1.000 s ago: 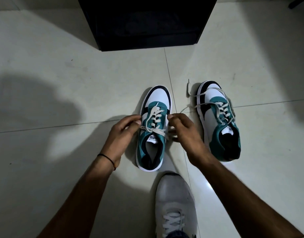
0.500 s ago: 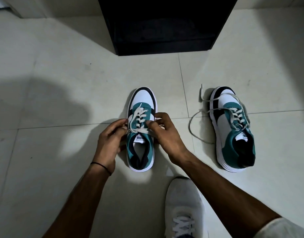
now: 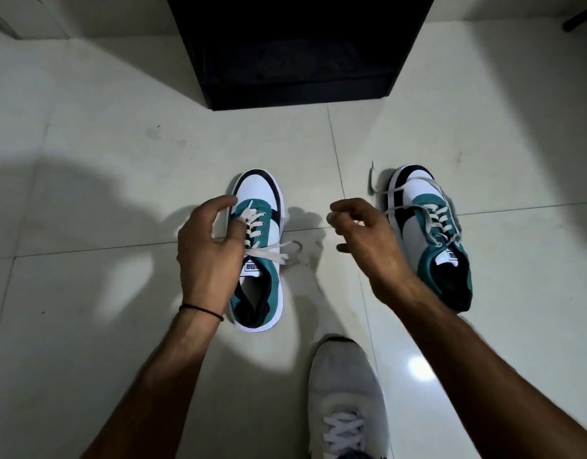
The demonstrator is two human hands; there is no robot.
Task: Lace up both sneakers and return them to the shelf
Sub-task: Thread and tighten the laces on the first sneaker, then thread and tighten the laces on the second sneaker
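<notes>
Two teal, white and black sneakers stand on the tiled floor, toes pointing away from me. The left sneaker [image 3: 259, 250] is laced, with a tied lace loop [image 3: 279, 251] lying off its right side. My left hand [image 3: 207, 250] hovers over its left edge, fingers spread, holding nothing. My right hand [image 3: 365, 240] is raised between the two shoes, fingers loosely curled and empty. The right sneaker [image 3: 431, 233] has loose cream laces trailing over its toe and onto the floor to its left.
A black shelf unit [image 3: 298, 51] stands on the floor straight ahead, its low opening dark. My own foot in a grey-white shoe [image 3: 347, 395] is planted at the bottom centre. A dark object's leg [image 3: 580, 14] shows at the top right corner.
Both hands have let go of the left sneaker's laces and lifted apart. The right hand has swung right toward the other sneaker. A tied loop now lies beside the left shoe.
</notes>
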